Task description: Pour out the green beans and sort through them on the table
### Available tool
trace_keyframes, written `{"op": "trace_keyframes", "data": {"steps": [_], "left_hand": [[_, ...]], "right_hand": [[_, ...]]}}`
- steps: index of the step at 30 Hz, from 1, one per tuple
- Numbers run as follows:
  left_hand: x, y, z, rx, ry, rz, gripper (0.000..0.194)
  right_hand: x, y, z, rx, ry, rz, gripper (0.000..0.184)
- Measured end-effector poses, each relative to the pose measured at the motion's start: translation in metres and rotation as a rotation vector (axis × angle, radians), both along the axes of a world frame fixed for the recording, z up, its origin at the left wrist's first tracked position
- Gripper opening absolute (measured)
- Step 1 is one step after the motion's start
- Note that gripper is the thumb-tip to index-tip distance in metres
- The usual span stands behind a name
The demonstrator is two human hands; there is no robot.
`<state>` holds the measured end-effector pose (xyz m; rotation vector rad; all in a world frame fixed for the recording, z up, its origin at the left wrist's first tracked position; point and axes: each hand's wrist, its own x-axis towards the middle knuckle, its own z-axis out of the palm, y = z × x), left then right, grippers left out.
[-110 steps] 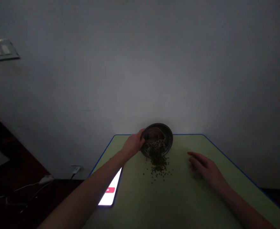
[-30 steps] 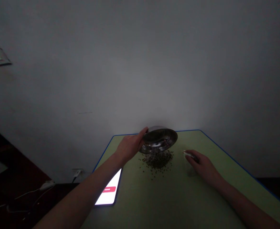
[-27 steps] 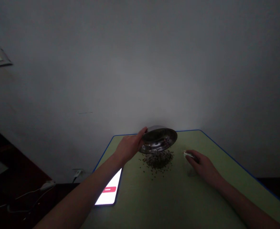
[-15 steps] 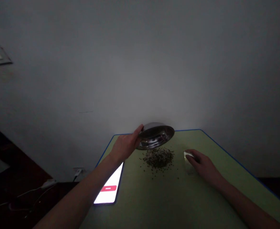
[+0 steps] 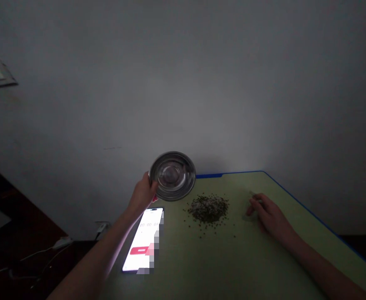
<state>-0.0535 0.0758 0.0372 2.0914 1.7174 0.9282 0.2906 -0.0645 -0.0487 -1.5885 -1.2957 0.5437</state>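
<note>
My left hand (image 5: 143, 192) grips the left rim of a round, shiny metal bowl (image 5: 172, 175), thumb over the inner edge. The bowl is raised above the far left part of the table, its bare inside facing me. A loose heap of small dark and pale grains (image 5: 209, 208) lies on the tabletop, to the right of and below the bowl. Right of the heap, my right hand (image 5: 262, 208) has its fingers closed around a small translucent cup-like thing (image 5: 248, 216). Its outline is faint and partly hidden by the fingers.
A phone (image 5: 143, 239) with a lit screen showing a timer lies at the table's left side. The pale green table (image 5: 220, 266) has a blue edge and stands against a grey wall (image 5: 183, 83). Cables and a plug (image 5: 101, 227) are at the lower left.
My left hand has moved left with the bowl and turned it from steeply tipped over the grains to facing me. More of the phone shows. My right hand has shifted slightly, fingers still closed.
</note>
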Motion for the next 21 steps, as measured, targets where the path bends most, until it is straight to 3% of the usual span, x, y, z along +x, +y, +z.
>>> {"op": "trace_keyframes", "data": {"steps": [7,16,21], "left_hand": [[-0.024,0.023,-0.023,-0.291,-0.164,0.075,0.023],[-0.039,0.033,-0.041,-0.509,-0.280,0.145,0.029],[-0.038,0.032,-0.044,-0.528,-0.293,0.155,0.029]], "right_hand": [[-0.004,-0.003,0.007,-0.078,0.129,-0.019,0.038],[0.003,0.001,0.010,0.029,0.089,0.061,0.056],[0.000,0.009,0.030,0.009,-0.091,0.112,0.038]]}}
